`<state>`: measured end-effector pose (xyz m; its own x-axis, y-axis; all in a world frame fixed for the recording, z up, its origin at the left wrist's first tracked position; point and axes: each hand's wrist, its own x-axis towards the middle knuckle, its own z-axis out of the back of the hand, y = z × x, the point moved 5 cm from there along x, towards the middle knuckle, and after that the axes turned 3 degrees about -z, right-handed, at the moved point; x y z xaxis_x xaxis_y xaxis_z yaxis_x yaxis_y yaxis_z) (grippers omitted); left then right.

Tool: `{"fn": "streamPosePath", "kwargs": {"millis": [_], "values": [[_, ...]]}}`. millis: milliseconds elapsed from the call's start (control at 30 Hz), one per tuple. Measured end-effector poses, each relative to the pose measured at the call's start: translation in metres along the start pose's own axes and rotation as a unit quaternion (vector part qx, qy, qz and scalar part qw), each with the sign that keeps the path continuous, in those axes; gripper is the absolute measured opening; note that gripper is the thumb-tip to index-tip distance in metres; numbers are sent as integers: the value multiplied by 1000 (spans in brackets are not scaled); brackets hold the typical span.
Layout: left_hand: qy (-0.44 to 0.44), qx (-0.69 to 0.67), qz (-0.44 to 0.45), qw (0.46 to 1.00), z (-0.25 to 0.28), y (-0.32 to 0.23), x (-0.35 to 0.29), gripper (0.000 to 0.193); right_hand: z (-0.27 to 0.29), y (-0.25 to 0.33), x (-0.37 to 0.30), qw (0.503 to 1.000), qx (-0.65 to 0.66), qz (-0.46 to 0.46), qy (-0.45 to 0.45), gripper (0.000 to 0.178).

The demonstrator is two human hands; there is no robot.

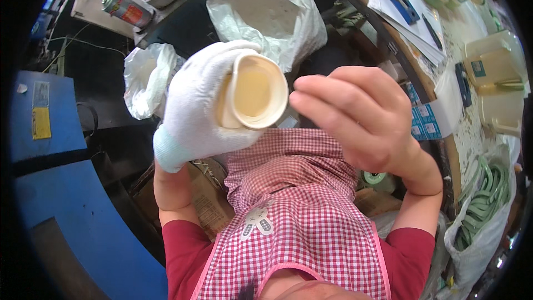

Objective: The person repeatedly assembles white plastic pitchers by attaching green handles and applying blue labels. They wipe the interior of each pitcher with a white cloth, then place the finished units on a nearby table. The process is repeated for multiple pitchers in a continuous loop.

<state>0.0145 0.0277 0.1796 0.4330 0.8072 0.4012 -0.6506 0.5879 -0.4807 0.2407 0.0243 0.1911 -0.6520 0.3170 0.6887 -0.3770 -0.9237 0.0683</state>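
A cream-coloured plastic cup-like piece [254, 93] is gripped in my left hand [200, 94], which wears a white knitted glove. Its round open end faces up toward me, and the yellowish inside shows. The gloved fingers wrap round its far and left side. My bare right hand [366, 114] hovers just right of the cup's rim, its fingers bent and pressed together. The thumb is hidden behind the fingers, so anything pinched there cannot be made out. The fingertips look slightly apart from the rim.
Beyond my hands stands a large white plastic sack [266, 8], with a smaller white bag [147, 80] to its left. A blue machine panel [100, 233] is at left. The right bench holds a blue stapler-like tool [398, 1] and cream containers [494, 58]. Green strips [483, 200] fill a bag.
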Motion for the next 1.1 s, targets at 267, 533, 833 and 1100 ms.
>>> {"fn": "streamPosePath", "kwargs": {"millis": [267,533,833,1100], "values": [[-20,-26,-29,999,4,2,-5,76,-45,-4,29,988,31,106,108,24],[95,-40,-16,995,-3,8,-1,82,-44,4,34,926,-14,210,312,31],[-129,-30,51,990,16,28,-31,76,-16,-15,30,993,98,-53,-36,17],[-137,-61,111,982,-9,22,-62,86,-84,-13,6,692,642,-330,2,28]]}}
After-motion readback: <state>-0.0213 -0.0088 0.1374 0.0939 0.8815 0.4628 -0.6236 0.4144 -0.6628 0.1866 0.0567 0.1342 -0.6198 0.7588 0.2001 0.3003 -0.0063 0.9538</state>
